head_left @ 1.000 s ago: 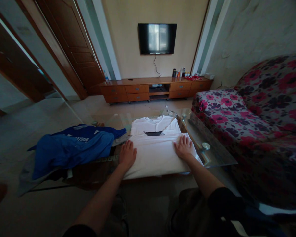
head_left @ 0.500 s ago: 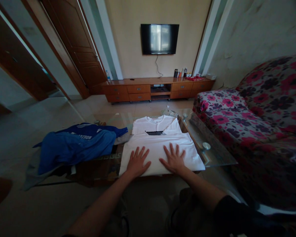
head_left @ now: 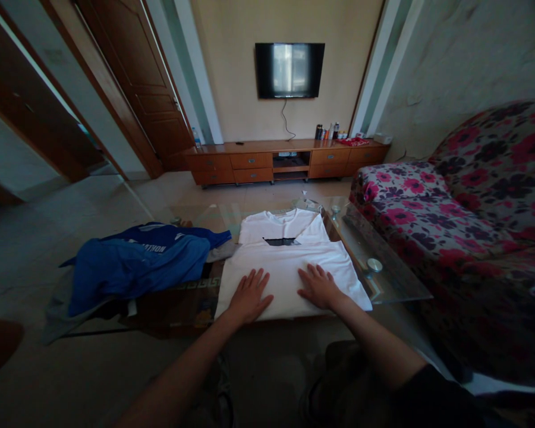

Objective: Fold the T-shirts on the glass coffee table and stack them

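A white T-shirt (head_left: pixel 285 261) lies on the glass coffee table (head_left: pixel 399 285), its lower part folded up toward the round neckline. Part of a dark print shows just above the fold. My left hand (head_left: pixel 249 296) rests flat on the left of the folded part, fingers stretched out. On the right of the same fold lies my right hand (head_left: pixel 317 286), palm down and fingers extended. Neither hand grips the cloth. To the left is a loose heap of blue shirts (head_left: pixel 138 264) with white lettering, and a grey garment (head_left: pixel 57 306) hangs out from under it over the table edge.
A floral sofa (head_left: pixel 428 208) stands close on the right. Beyond the table, a low wooden TV cabinet (head_left: pixel 252 160) bears bottles and cans (head_left: pixel 327 132) below a wall television (head_left: pixel 289 70). A brown door (head_left: pixel 136 77) is at the back left.
My right hand has shifted slightly to the right, its fingers less spread. The fingers of my left hand have drawn closer together. The T-shirt and the blue heap lie as before.
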### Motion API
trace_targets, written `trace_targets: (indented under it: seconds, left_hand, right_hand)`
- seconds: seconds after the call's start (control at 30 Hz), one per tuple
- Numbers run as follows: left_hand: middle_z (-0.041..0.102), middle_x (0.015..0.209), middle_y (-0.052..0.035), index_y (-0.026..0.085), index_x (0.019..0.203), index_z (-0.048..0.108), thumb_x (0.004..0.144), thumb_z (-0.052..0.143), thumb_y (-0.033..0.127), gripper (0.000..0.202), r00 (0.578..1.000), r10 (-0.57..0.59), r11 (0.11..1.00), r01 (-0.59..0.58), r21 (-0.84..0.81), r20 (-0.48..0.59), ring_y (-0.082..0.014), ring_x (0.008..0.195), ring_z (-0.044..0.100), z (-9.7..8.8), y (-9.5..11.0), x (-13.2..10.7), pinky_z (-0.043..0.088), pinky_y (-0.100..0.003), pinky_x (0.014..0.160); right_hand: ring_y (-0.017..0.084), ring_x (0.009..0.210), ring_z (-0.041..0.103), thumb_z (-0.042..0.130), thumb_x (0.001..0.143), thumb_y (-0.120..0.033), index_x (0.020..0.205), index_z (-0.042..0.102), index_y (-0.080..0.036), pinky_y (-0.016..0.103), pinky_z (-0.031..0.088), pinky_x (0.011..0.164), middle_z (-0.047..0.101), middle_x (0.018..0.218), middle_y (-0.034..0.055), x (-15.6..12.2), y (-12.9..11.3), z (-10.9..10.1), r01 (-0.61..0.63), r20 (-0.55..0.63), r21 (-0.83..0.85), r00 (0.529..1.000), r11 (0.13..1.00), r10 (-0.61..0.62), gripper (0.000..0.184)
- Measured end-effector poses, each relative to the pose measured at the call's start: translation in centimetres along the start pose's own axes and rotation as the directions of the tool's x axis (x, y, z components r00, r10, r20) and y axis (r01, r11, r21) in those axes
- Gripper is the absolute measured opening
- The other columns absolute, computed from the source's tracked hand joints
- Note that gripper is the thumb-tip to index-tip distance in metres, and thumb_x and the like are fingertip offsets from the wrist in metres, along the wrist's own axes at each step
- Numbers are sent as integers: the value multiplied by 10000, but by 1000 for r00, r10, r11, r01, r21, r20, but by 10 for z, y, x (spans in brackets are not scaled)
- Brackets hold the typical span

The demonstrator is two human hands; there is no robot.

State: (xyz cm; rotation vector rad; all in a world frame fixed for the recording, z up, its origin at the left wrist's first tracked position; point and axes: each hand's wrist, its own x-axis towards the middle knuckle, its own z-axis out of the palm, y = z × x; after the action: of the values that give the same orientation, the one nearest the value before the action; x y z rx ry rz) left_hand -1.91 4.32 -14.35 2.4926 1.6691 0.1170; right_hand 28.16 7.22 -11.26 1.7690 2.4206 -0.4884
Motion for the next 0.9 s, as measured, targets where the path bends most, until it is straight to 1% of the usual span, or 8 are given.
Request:
trace_targets:
  seconds: [0.1, 0.2, 0.33, 0.43, 0.5, 0.6, 0.73, 0.9]
  left_hand:
    - [160, 1714, -65, 265, 1624, 282, 1017, 309, 591, 690, 999, -39, 999, 39, 20, -33, -333, 1579, 106, 3, 6, -2, 154, -594, 1243]
    - [177, 1709, -91, 191, 1612, 311, 1036, 265, 553, 681, 995, -13, 999, 17, 31, -100, -299, 1582, 107, 8, 22, -2, 154, -549, 1259]
    - [209, 1702, -91, 158, 1617, 285, 1047, 243, 525, 679, 987, 92, 996, -89, 30, -129, -248, 1580, 136, 17, 50, -2, 180, -473, 1270]
    - [201, 1705, -68, 205, 1626, 264, 1035, 265, 553, 686, 988, 50, 998, -45, 34, -148, -257, 1581, 130, 23, 55, -2, 164, -507, 1270]
    - [185, 1709, -56, 237, 1633, 243, 1016, 297, 589, 713, 987, 4, 999, 2, 34, -162, -264, 1582, 123, 24, 49, -3, 145, -522, 1270]
    - [177, 1710, -63, 234, 1641, 214, 985, 346, 625, 776, 985, -82, 996, 87, 22, -152, -270, 1583, 118, 20, 30, -3, 134, -498, 1272]
    - [176, 1706, -95, 190, 1643, 202, 979, 343, 618, 803, 966, -218, 975, 221, 10, -137, -279, 1585, 103, 10, 0, -4, 118, -480, 1274]
    - [193, 1700, -113, 158, 1638, 208, 996, 314, 574, 773, 942, -303, 952, 306, 4, -144, -286, 1583, 105, -1, -27, -7, 138, -476, 1265]
  right_hand:
    - [397, 1507, 230, 536, 947, -584, 1596, 334, -305, 623, 287, 1124, 253, 1672, 142, -4, -2, -1, -2, -57, -23, 998, 1000, 1, 736]
    - [360, 1456, 331, 502, 977, -563, 1561, 402, -238, 555, 318, 1127, 343, 1622, 182, -8, -18, 8, 28, -208, -42, 977, 999, -36, 676]
    - [303, 1538, 212, 349, 1041, -538, 1610, 321, -212, 507, 194, 1212, 221, 1688, 153, -7, -45, 33, 142, -318, -66, 935, 988, -156, 656]
    - [298, 1574, 104, 304, 1037, -585, 1637, 258, -216, 516, 101, 1238, 106, 1716, 124, -2, -48, 47, 136, -302, -66, 942, 989, -150, 706]
    - [297, 1581, 64, 292, 1011, -663, 1650, 210, -219, 507, 63, 1246, 56, 1720, 112, 2, -36, 49, 86, -295, -47, 951, 995, -96, 782]
    - [289, 1584, 18, 242, 991, -717, 1659, 154, -205, 492, 21, 1252, 13, 1721, 106, 6, -3, 41, -85, -283, -4, 956, 996, 80, 846]
    - [270, 1584, -16, 137, 1014, -671, 1658, 133, -156, 489, -7, 1251, 0, 1721, 118, 9, 46, 27, -349, -259, 46, 901, 936, 349, 825]
    - [242, 1585, -15, 105, 1026, -617, 1646, 153, -80, 426, -10, 1257, 46, 1717, 141, 11, 75, 23, -387, -298, 30, 877, 922, 378, 821]
